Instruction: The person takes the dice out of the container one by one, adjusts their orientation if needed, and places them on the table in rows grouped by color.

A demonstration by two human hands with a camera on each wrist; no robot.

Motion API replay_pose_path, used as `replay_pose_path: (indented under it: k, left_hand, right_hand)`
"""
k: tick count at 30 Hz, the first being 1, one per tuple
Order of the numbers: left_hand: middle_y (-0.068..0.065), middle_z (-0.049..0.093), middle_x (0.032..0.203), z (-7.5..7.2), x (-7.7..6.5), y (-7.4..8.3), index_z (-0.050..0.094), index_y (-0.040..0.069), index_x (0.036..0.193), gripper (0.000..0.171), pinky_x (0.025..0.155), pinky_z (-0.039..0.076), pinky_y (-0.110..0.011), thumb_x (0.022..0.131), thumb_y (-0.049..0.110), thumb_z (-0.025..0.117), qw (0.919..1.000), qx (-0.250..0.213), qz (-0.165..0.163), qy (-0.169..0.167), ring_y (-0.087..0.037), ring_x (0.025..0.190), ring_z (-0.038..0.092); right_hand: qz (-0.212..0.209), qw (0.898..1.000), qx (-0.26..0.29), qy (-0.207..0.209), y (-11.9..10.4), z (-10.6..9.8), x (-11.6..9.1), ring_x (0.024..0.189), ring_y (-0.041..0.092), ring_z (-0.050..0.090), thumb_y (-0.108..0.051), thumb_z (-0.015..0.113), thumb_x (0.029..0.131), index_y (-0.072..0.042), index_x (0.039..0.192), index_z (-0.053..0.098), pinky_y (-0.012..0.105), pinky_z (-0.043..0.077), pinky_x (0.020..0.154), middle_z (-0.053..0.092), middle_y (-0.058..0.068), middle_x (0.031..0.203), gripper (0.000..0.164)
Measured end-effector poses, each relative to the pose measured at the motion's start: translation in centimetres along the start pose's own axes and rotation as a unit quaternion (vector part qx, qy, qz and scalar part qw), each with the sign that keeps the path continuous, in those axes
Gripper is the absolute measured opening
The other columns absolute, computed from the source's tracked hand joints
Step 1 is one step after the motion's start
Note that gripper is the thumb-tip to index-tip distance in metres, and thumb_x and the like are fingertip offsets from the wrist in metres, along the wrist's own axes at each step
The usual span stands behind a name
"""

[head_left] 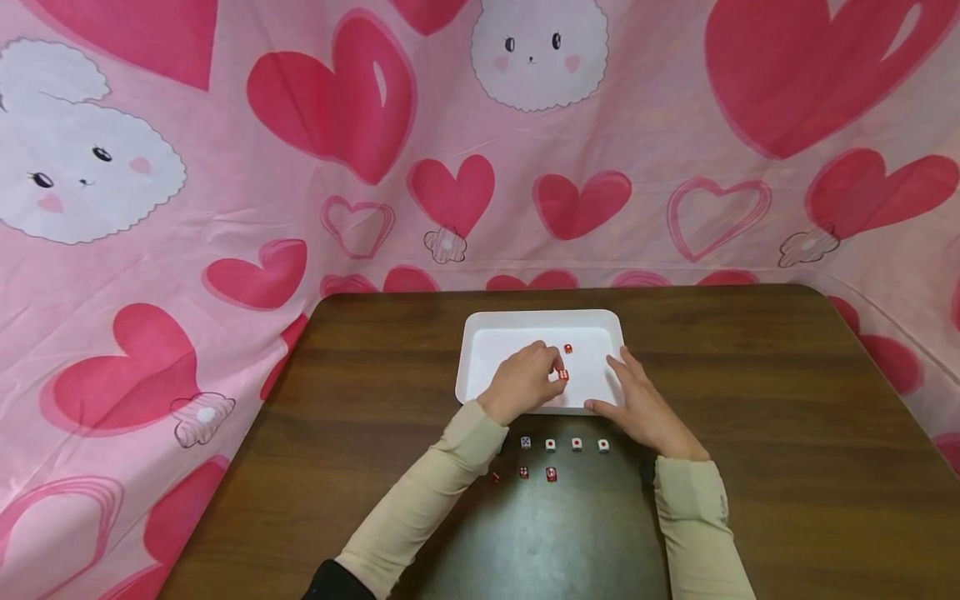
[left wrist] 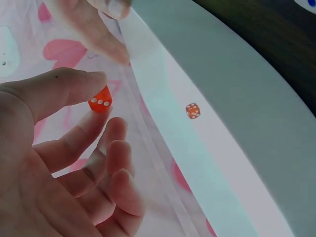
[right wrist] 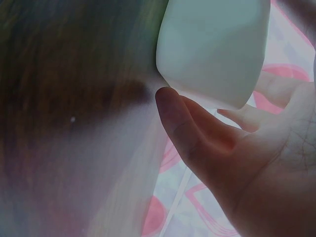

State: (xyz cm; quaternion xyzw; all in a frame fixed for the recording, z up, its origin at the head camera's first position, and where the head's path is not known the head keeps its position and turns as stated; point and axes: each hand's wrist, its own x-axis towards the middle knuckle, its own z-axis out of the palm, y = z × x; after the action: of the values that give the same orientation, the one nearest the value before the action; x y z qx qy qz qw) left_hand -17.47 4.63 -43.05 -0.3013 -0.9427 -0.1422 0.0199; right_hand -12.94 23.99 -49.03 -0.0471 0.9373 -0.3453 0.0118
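Observation:
In the head view, my left hand [head_left: 525, 379] is over the white tray [head_left: 467, 358] and pinches a red die [left wrist: 100, 100] between thumb and forefinger. The left wrist view shows white pips on that die, with the other fingers loosely bent below. Another red die [head_left: 567, 349] lies on the tray floor, farther back. My right hand [head_left: 643, 408] rests at the tray's front right corner, thumb by the front wall and fingers along the right side. Close up in the right wrist view, the thumb [right wrist: 180, 121] is beside the tray's outer corner.
On the dark wooden table [head_left: 787, 433], in front of the tray, sits a row of several white dice [head_left: 577, 444]. Nearer stands a row of red dice [head_left: 551, 474], partly beside my left sleeve. A pink heart-patterned cloth [head_left: 510, 150] hangs behind and at the sides.

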Motion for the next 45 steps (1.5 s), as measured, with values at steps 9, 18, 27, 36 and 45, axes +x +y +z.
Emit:
replay_pose_path:
  k: [9, 18, 27, 36, 45]
  left_hand:
    - [0.005, 0.05, 0.074, -0.5, -0.8, 0.5, 0.062, 0.018, 0.083, 0.013, 0.053, 0.037, -0.021, 0.076, 0.029, 0.066, 0.9998, 0.006, 0.008, -0.017, -0.008, 0.065, 0.047]
    - [0.005, 0.051, 0.073, -0.9, -1.7, 1.1, 0.062, 0.02, 0.083, 0.011, 0.052, 0.037, -0.02, 0.077, 0.029, 0.065, 0.9994, 0.022, 0.026, -0.001, -0.007, 0.065, 0.048]
    - [0.006, 0.051, 0.073, -0.3, -2.8, 1.7, 0.062, 0.022, 0.086, 0.01, 0.052, 0.037, -0.019, 0.078, 0.029, 0.063, 0.9979, 0.037, 0.053, 0.009, -0.006, 0.063, 0.047]
    - [0.007, 0.049, 0.074, 0.1, -3.8, 1.9, 0.062, 0.021, 0.087, 0.012, 0.051, 0.036, -0.019, 0.079, 0.03, 0.063, 0.9986, 0.022, 0.047, -0.012, -0.005, 0.061, 0.045]
    - [0.008, 0.049, 0.076, 0.8, -4.7, 2.3, 0.062, 0.023, 0.087, 0.012, 0.05, 0.034, -0.017, 0.079, 0.031, 0.064, 0.9979, 0.016, 0.059, -0.018, -0.004, 0.061, 0.043]
  right_hand:
    - [-0.012, 1.0, -0.002, 0.012, 0.0, 0.0, -0.1, 0.132, 0.041, 0.017, -0.042, 0.068, 0.075, 0.0, 0.139, 0.025, 0.057, 0.023, 0.1, 0.004, 0.02, 0.149, 0.088]
    - [-0.018, 1.0, -0.003, 0.012, 0.0, 0.0, -0.1, 0.132, 0.042, 0.017, -0.04, 0.068, 0.076, 0.001, 0.138, 0.025, 0.057, 0.022, 0.101, 0.005, 0.022, 0.148, 0.086]
    - [-0.02, 1.0, -0.004, 0.014, 0.0, 0.0, 0.0, 0.131, 0.042, 0.018, -0.038, 0.068, 0.076, 0.002, 0.138, 0.025, 0.057, 0.023, 0.1, 0.006, 0.022, 0.148, 0.086]
    - [-0.018, 1.0, -0.004, 0.012, 0.1, 0.1, 0.1, 0.133, 0.041, 0.017, -0.042, 0.068, 0.075, 0.0, 0.139, 0.024, 0.057, 0.022, 0.101, 0.005, 0.02, 0.149, 0.088]
    - [-0.008, 1.0, -0.005, 0.008, 0.0, 0.0, -0.1, 0.132, 0.041, 0.018, -0.044, 0.067, 0.075, -0.002, 0.14, 0.022, 0.058, 0.023, 0.1, 0.003, 0.019, 0.15, 0.09]
